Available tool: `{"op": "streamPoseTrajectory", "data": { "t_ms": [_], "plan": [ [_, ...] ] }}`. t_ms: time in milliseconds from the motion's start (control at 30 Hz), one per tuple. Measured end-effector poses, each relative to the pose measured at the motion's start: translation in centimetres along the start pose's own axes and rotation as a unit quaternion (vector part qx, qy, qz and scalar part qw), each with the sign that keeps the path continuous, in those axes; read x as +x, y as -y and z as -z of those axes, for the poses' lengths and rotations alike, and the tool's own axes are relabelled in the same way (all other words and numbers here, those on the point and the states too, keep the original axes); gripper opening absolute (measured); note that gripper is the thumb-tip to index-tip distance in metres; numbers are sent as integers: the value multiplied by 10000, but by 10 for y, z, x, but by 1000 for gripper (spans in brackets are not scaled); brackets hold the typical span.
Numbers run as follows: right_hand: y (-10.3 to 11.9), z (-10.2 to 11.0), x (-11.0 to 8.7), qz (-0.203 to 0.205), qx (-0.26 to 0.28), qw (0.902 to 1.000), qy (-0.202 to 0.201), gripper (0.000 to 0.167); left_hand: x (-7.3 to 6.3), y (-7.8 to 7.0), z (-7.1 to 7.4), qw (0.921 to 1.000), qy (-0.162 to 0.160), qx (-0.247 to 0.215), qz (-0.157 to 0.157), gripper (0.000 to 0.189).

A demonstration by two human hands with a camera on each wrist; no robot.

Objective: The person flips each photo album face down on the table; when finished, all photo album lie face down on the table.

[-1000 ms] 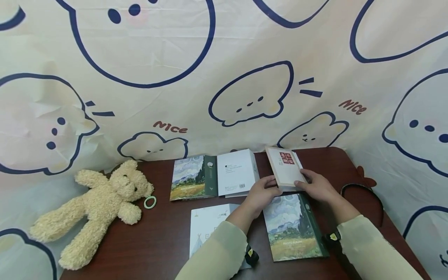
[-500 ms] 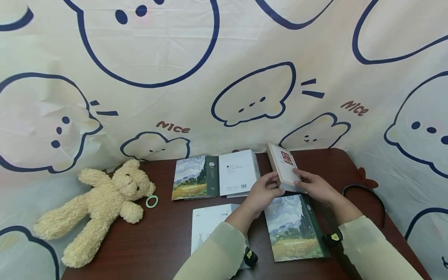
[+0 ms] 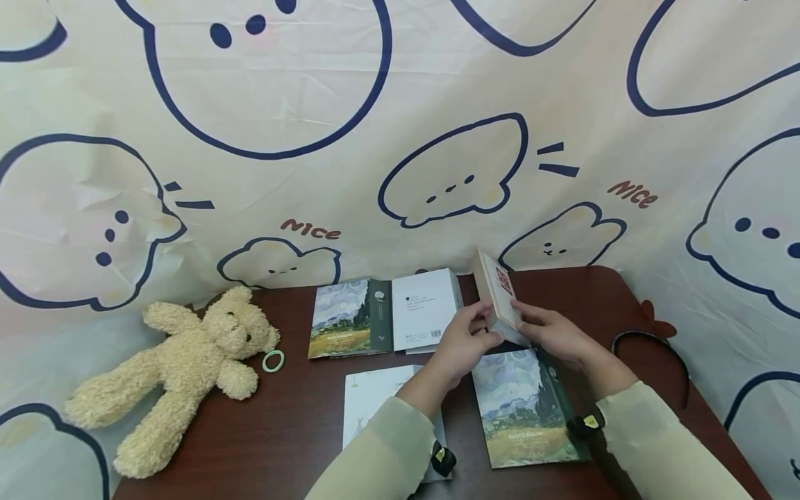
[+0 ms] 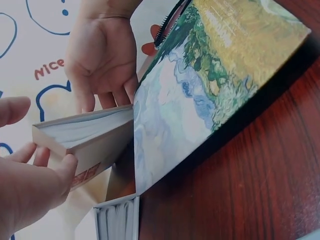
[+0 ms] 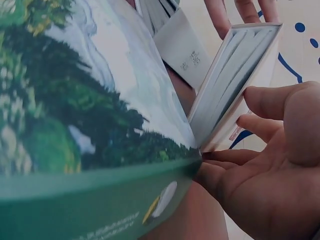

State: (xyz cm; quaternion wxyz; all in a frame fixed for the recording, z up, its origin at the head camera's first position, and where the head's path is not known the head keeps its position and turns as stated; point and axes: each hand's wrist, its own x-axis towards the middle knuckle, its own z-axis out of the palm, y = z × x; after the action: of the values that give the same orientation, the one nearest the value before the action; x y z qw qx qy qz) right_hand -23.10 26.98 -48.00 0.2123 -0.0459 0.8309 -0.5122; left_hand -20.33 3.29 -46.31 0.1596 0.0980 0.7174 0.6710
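Note:
A thick cream photo album (image 3: 496,295) with a red square print is tilted up on its edge at the table's back. My left hand (image 3: 459,340) grips its lower left side; in the left wrist view that hand (image 4: 35,190) has its fingertips against the cover. My right hand (image 3: 553,333) holds the lower right side. In the right wrist view the right hand (image 5: 280,145) has its thumb on the printed cover and other fingers near the edge. Page edges of the cream album (image 5: 232,75) face that camera. Just in front lies a landscape-painting photo album (image 3: 519,410).
A white album (image 3: 428,309) and another painted album (image 3: 346,319) lie side by side at the back. A pale album (image 3: 375,396) is partly under the left forearm. A teddy bear (image 3: 194,375), a green ring (image 3: 273,361) and a black headband (image 3: 653,340) lie around.
The cream album has turned from facing up to standing more steeply on its edge, its cover now facing right. Both hands have shifted slightly left with it.

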Motion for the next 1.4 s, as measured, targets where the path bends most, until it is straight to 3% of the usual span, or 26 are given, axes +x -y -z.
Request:
{"op": "streamPoseTrajectory", "data": {
  "t_ms": [333, 600, 1033, 1400],
  "plan": [
    [7, -12, 5, 240, 144, 9995, 148, 65, -1, -7, 7, 9993, -29, -185, -321, 60],
    [16, -20, 7, 304, 85, 9995, -76, 65, -1, -11, 9, 9986, -168, -245, -427, 58],
    [28, -28, 3, 633, 487, 9963, -331, 70, -7, -18, 12, 9986, -260, -269, -361, 58],
    [45, -21, -8, 1133, 1212, 9856, -320, 64, -4, -13, 8, 9979, -264, -490, -323, 61]
  ]
}}
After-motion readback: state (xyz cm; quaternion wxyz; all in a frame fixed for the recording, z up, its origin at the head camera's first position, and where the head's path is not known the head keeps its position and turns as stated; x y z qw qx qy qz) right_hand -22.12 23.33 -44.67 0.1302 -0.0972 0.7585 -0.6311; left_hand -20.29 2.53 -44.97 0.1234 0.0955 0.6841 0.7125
